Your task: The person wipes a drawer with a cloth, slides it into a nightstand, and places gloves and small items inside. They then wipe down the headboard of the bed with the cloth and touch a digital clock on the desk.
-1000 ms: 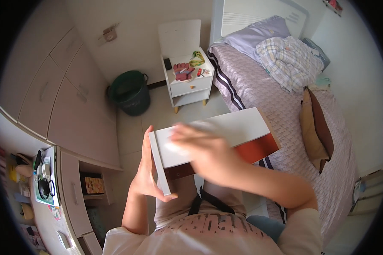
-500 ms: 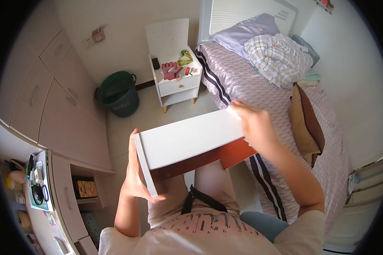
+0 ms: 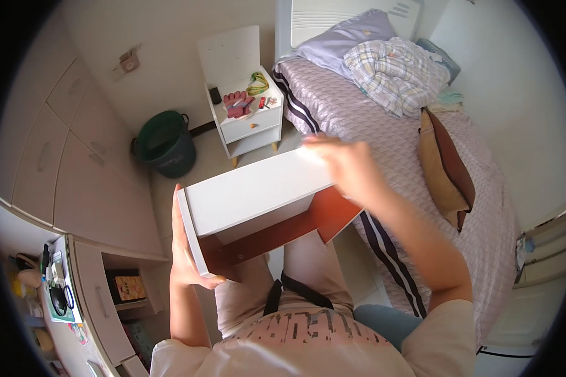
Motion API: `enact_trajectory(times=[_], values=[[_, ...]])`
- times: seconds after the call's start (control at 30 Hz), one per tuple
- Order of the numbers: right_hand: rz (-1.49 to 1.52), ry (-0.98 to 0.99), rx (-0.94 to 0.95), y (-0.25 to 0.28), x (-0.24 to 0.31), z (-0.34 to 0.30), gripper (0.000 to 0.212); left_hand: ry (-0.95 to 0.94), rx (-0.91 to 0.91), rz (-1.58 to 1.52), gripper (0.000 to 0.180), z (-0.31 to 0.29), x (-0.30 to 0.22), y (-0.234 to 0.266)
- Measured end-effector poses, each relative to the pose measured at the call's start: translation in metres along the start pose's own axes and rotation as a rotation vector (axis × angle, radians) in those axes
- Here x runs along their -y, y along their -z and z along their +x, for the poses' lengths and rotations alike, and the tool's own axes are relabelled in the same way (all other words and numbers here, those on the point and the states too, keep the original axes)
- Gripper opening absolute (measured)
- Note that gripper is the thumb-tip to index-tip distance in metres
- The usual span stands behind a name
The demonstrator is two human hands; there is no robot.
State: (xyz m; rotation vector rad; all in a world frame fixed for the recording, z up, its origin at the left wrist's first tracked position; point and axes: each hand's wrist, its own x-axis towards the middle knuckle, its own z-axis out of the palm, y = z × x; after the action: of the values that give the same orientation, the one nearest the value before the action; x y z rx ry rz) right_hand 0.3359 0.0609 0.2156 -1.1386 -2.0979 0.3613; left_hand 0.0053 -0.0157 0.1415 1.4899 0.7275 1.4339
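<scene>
Left hand (image 3: 185, 254) grips the white drawer (image 3: 258, 191) — right hand (image 3: 349, 166) fingers (blurred) on its far end.

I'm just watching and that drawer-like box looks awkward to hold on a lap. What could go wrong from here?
The white and red-brown drawer box seems propped on the knees, with only the left hand at one end and the right hand at the far top edge, so it might tip or slide off. The left fingers wrap its end panel and could get pinched. The bed sits close beside it, so a swing could knock it.
</scene>
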Motion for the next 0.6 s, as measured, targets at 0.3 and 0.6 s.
enact_trajectory(times=[0.3,0.6], values=[[-0.176,0.051,0.067,0.054,0.038,-0.066,0.030,-0.055,-0.002,-0.068,0.167,-0.005,0.021,-0.012],[-0.112,-0.072,-0.109,0.034,0.000,-0.027,0.023,0.420,0.171,0.204,0.157,-0.048,0.060,0.025]])
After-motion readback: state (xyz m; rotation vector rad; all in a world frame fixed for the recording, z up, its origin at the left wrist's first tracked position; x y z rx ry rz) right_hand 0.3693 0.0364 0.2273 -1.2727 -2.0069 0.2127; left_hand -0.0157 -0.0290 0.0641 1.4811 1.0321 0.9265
